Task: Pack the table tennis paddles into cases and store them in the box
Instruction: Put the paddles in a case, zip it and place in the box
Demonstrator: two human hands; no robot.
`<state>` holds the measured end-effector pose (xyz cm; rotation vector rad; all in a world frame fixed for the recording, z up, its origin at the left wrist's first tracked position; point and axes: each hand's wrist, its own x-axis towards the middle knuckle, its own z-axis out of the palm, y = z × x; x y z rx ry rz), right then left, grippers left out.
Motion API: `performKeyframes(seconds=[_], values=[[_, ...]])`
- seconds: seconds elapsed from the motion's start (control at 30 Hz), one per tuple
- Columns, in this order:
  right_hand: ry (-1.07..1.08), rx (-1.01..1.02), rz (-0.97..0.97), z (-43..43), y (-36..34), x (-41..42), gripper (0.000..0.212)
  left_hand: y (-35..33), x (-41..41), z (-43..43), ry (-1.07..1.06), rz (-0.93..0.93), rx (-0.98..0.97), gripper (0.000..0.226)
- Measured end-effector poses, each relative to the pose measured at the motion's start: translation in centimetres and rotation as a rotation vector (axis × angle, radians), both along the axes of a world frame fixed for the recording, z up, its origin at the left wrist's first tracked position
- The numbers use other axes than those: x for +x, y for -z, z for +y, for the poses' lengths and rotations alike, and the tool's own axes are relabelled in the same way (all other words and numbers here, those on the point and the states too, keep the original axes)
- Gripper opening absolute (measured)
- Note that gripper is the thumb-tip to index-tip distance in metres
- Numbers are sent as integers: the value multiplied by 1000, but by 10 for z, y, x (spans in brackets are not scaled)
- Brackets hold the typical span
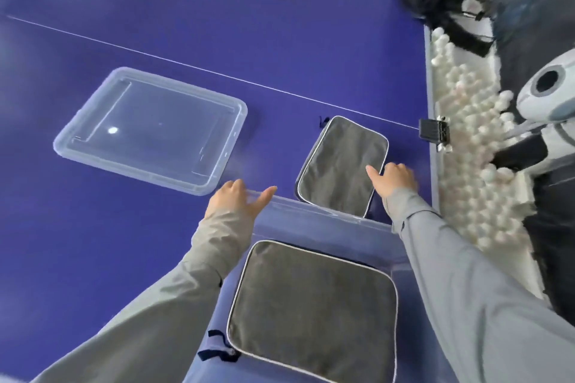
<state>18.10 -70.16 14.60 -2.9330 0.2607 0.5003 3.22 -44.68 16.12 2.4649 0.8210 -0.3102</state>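
The left hand (239, 199) is laid open on the far rim of the clear plastic box (311, 221); beyond it, a flat grey white-piped case (339, 165) is gripped by the right hand (393, 179).

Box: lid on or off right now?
Off. The lid lies flat on the table, apart from the box, whose open top shows one grey case inside.
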Motion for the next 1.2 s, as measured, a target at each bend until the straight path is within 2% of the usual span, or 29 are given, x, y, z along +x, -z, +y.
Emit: performKeyframes(seconds=[0.17, 0.23, 0.37, 0.47, 0.63, 0.77, 0.87, 1.0, 1.1, 1.2], values=[[219, 26, 240, 5, 48, 27, 80, 3, -4, -1, 17, -30, 11, 53], [243, 47, 271, 6, 61, 34, 83, 3, -4, -2, 12, -13, 31, 53], [330, 168, 143, 16, 69, 42, 81, 0, -4, -3, 17, -3, 64, 52], [391, 312, 23, 24, 66, 42, 71, -2, -5, -3, 25, -18, 54, 56], [313, 404, -236, 36, 33, 37, 57, -6, -4, -1, 47, -4, 44, 53], [209, 442, -425, 50, -13, 22, 48, -10, -6, -1, 51, -46, -17, 61], [158, 550, -585, 63, -56, -2, 47, -16, -15, 4, -36, -240, -216, 49], [148, 921, -697, 101, -114, -59, 48, -38, -44, 46, -289, -536, -636, 30], [101, 1156, -589, 151, -137, -129, 42, -66, -75, 114, -411, -621, -892, 28], [36, 1216, -431, 216, -129, -214, 39, -91, -125, 191, -333, -616, -1122, 29]])
